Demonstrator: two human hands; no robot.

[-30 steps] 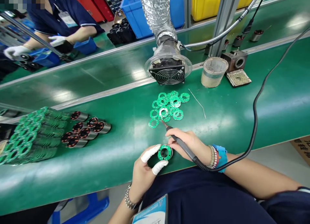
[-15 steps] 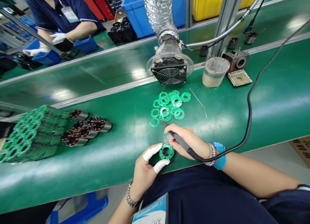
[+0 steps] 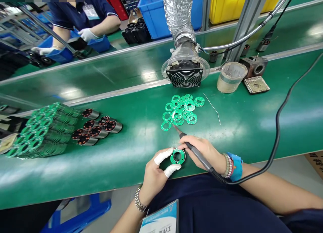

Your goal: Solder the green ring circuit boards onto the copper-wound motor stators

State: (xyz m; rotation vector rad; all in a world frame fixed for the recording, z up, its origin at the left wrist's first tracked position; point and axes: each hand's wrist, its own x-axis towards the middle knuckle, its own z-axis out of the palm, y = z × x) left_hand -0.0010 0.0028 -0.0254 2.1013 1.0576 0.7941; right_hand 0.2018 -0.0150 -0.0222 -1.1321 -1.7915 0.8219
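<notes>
My left hand [image 3: 157, 172], with white covers on thumb and finger, is closed round a motor stator topped by a ring-shaped green circuit board [image 3: 174, 160]. The stator stands near the table's front edge; its body is mostly hidden. My right hand [image 3: 205, 152] grips a soldering iron [image 3: 199, 155] like a pen. The iron's tip points away from me, at the near side of a loose pile of green ring boards [image 3: 192, 118]. Fingers of my right hand lie close to the held stator's far edge; whether they touch it I cannot tell.
A fume extractor fan [image 3: 185, 78] hangs behind the pile. Solder wire [image 3: 212, 108], a plastic cup [image 3: 230, 81] and an iron stand [image 3: 257, 85] lie right. Copper-wound stators [image 3: 113, 126] and stacked boards [image 3: 57, 135] stand left. Across the bench a gloved co-worker [image 3: 87, 34] handles parts.
The whole view has shifted, so things appear further right. Both hands keep their holds on the stator and the soldering iron. The co-worker's gloved hand has moved.
</notes>
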